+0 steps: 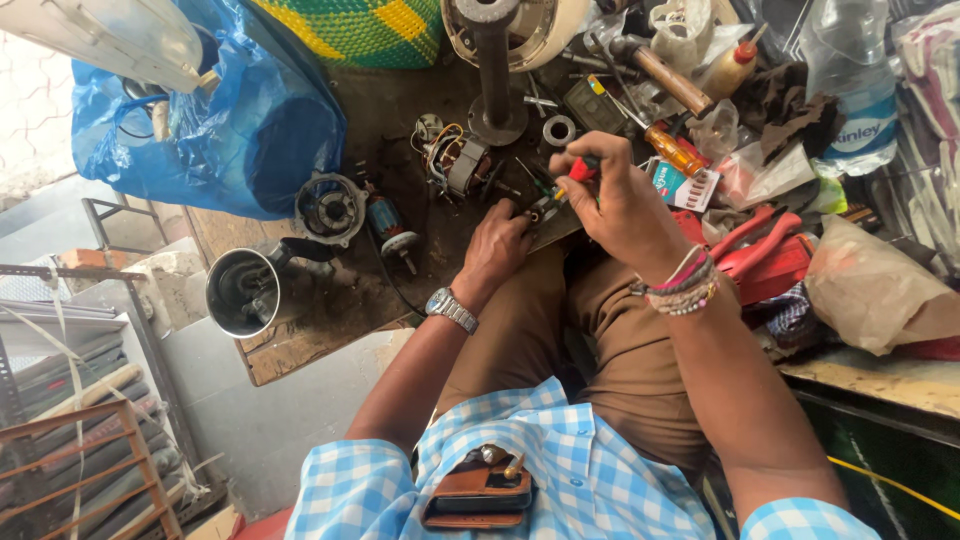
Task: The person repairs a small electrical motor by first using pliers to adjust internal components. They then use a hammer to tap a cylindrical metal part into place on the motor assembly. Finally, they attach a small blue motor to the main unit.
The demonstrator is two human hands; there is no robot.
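we see our right hand (620, 205) clenched on a red-handled screwdriver (578, 172), its tip pointing down at a small dark part (545, 210) that our left hand (500, 245) pins against the dark surface (400, 100) just beside it. the left grip is closed on that part, though we cannot tell exactly how the fingers wrap it. we judge the work to be mid-way: a motor is already apart, with the wound stator (455, 160) lying just beyond the left grip, the armature with its blue body (390, 228) to the left of it, a round metal end housing (330, 207) further left, and a metal cup (243, 292) near the surface's edge. nothing here is joined back together yet, so we judge that reassembly remains. red pliers (760, 235) lie to the right of the right grip, apart from it.
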